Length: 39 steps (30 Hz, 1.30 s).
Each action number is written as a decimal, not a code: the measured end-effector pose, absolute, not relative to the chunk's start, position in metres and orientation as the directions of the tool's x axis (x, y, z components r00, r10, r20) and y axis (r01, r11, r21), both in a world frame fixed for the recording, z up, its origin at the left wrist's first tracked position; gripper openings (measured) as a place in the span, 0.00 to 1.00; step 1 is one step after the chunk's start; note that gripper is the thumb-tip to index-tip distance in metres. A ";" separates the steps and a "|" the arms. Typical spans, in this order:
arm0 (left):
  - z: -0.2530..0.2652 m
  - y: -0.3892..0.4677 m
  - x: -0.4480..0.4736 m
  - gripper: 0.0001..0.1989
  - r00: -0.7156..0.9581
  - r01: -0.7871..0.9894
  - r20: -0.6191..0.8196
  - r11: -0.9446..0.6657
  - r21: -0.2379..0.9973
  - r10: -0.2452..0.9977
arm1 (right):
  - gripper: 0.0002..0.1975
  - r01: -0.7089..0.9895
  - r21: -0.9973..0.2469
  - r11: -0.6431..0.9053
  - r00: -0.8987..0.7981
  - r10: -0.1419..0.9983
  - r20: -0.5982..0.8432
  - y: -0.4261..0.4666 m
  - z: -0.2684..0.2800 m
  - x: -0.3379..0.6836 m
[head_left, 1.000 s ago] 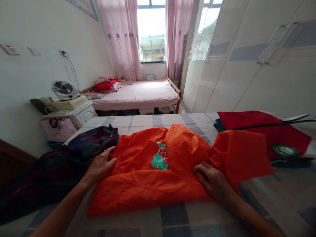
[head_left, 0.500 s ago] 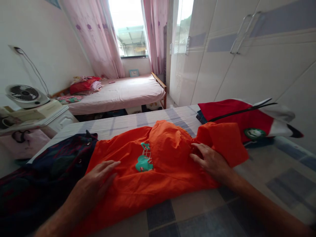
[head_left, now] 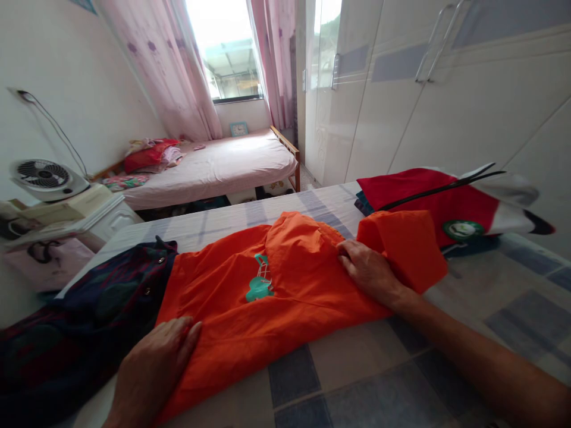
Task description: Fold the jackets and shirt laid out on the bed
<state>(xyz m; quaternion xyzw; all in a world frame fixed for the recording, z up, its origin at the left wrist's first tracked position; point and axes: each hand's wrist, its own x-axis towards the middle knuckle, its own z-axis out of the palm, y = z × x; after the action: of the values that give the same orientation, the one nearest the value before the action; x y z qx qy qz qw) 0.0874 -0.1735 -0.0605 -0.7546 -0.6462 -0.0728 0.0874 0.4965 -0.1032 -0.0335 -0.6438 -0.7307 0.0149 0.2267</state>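
Observation:
An orange shirt (head_left: pixel 232 321) with a teal print lies spread and partly folded on the checked bed. At its lower left edge, my left hand (head_left: pixel 154 356) is closed on the cloth, with the thumb hidden. My right hand (head_left: pixel 368 270) pinches the shirt with curled fingers, close to the folded orange sleeve (head_left: pixel 405 244) at the right.
Left of the shirt lies a dark plaid garment (head_left: pixel 111 297). At the right is a red and white garment (head_left: pixel 423 196) with black cords, on other folded cloth. A fan (head_left: pixel 44 175) stands on a cabinet; a second bed (head_left: pixel 232 157) is behind, and a wardrobe (head_left: pixel 401 119) on the right.
My left hand has moved down and left to the shirt's edge and closed on it. My right hand's spread fingers have curled onto the cloth. The view has shifted slightly.

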 end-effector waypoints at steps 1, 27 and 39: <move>-0.063 -0.173 0.088 0.22 0.155 0.988 0.233 -0.149 -0.041 0.960 | 0.07 0.947 -0.277 0.160 -0.044 0.923 0.383 -0.107 -0.033 0.494; 0.000 0.009 0.225 0.18 0.287 0.804 0.220 -0.359 0.474 0.932 | 0.09 0.818 -0.459 0.348 -0.288 0.937 0.196 -0.134 -0.071 0.472; -0.023 0.088 0.312 0.18 0.209 0.640 -0.091 -0.066 0.766 0.974 | 0.08 0.820 -0.453 0.351 -0.281 0.935 0.215 -0.133 -0.072 0.473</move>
<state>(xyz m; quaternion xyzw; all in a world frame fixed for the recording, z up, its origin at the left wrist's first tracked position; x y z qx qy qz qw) 0.3122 0.0884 -0.0226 -0.6913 -0.5835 -0.2345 -0.3558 0.4729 -0.1330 -0.0724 -0.5553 -0.7900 0.1277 0.2262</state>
